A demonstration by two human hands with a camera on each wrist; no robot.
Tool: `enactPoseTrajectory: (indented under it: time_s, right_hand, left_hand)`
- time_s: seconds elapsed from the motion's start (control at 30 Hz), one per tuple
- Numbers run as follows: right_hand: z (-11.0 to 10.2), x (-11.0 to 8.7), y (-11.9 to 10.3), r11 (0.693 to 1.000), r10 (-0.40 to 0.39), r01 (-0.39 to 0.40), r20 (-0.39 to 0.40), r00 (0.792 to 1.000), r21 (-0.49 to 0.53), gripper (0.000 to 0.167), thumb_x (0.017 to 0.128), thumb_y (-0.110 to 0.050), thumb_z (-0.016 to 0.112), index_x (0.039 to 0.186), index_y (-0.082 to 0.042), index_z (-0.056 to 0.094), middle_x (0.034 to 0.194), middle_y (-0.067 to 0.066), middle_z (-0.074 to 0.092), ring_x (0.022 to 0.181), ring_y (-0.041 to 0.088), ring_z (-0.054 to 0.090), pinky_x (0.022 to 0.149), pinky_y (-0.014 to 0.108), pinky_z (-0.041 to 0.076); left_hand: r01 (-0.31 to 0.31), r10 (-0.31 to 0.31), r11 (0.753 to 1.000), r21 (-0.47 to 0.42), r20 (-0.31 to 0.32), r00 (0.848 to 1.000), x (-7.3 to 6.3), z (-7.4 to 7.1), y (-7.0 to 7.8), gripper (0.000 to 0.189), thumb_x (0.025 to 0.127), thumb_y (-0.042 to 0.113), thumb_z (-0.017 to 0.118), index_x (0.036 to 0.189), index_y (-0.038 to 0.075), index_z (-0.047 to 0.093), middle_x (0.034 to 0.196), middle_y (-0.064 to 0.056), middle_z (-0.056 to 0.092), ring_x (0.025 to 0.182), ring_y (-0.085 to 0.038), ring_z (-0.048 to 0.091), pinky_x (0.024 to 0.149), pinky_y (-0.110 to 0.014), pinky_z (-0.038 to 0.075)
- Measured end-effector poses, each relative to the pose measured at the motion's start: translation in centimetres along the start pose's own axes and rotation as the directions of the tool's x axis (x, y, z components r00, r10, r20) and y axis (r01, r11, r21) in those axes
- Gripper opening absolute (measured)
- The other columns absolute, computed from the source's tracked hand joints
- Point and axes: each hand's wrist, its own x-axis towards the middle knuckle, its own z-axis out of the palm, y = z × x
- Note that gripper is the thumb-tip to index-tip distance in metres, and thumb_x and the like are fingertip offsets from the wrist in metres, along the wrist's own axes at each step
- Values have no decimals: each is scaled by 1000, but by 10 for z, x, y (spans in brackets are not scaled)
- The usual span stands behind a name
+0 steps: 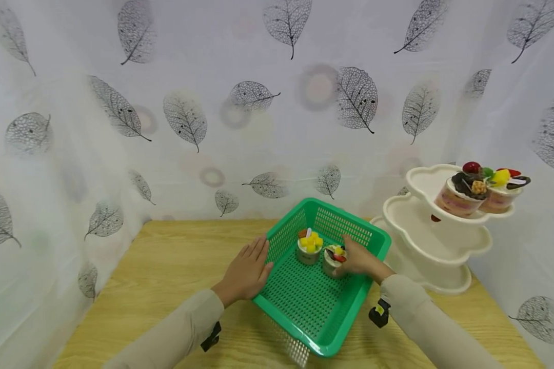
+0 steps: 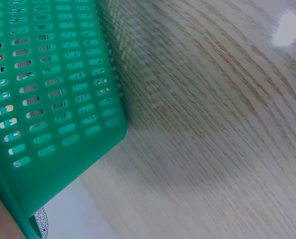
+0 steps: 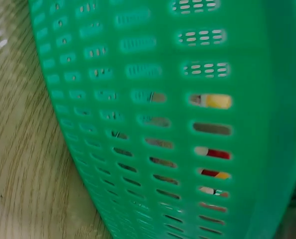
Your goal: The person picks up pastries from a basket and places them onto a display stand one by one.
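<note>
A green plastic basket (image 1: 304,300) with slotted walls sits on the table, holding two toy dessert cups. One dessert cup (image 1: 309,248) has yellow cubes and a brown piece on top. Closer to the right wall, the second dessert cup (image 1: 332,262) carries red, yellow and dark pieces. My right hand (image 1: 357,258) reaches over the right rim, its thumb and fingers on either side of this second cup. My left hand (image 1: 248,269) rests with straight fingers against the basket's left rim. Through the slots of the basket wall (image 3: 138,99), the right wrist view shows bits of the cups.
A cream three-tier stand (image 1: 436,233) with scalloped trays stands at the right, beside the basket. Its top tray bears two more dessert cups (image 1: 461,197). A white curtain (image 1: 277,138) with leaf prints hangs behind the wooden table (image 1: 166,266).
</note>
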Motion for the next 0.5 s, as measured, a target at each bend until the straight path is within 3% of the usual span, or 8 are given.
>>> enactPoseTrajectory:
  time_s: [0.17,0.33,0.5]
  right_hand:
    - [1,4,2,999,17,-17,14,1000,-31,107,68,-14,87,145,14,19,140,38,35,127,51,39,104,60,35]
    - [5,10,7,999,15,-15,1,1000,-34,94,66,-11,87,139,12,33,122,29,54,107,38,55,93,53,46]
    - [10,14,10,997,-32,30,-33,999,-69,76,65,-4,84,126,14,43,107,23,59,93,30,56,83,46,50]
  left_hand:
    - [-4,4,1000,2,4,1000,1,0,-1,59,106,32,28,150,-6,20,158,-21,15,146,-35,14,118,-47,17]
    - [-5,5,1000,7,1,1000,2,1,-1,59,105,32,28,150,-6,21,158,-21,15,146,-34,14,118,-47,17]
    - [-3,3,1000,8,-9,1000,1,2,-1,59,105,33,28,149,-7,22,158,-20,15,146,-34,14,118,-47,16]
